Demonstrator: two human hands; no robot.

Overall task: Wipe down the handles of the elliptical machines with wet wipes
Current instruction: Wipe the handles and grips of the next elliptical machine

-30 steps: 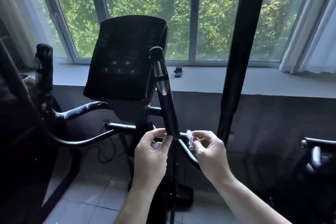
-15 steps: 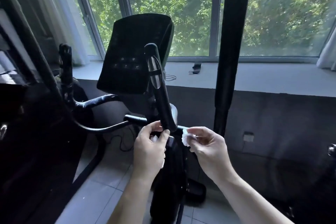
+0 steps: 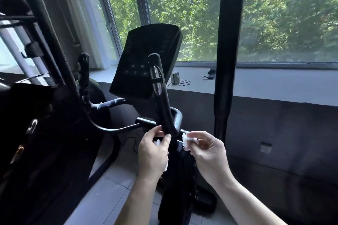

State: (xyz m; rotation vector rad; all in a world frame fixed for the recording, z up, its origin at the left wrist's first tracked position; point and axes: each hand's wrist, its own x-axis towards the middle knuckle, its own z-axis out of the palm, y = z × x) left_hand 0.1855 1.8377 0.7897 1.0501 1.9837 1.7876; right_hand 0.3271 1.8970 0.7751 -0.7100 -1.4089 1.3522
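Note:
A black upright handle (image 3: 161,95) with a silver sensor strip rises in front of the elliptical's dark console (image 3: 146,60). My left hand (image 3: 152,153) curls round the handle's lower end with a white wet wipe (image 3: 157,142) bunched in its palm. Just right of the handle, my right hand (image 3: 207,153) pinches a crumpled white wipe (image 3: 188,141) between thumb and fingers, apart from the bar. A second handle (image 3: 83,75) stands at the left, joined by a curved bar.
A thick black pole (image 3: 228,51) stands right of the handle. Another dark machine (image 3: 36,115) fills the left side. The grey window sill (image 3: 256,86) carries a small adapter and a cable. Tiled floor lies below.
The view has swung left and closer, so the console and handle sit more central. Both hands keep their hold at the handle's base, barely shifting.

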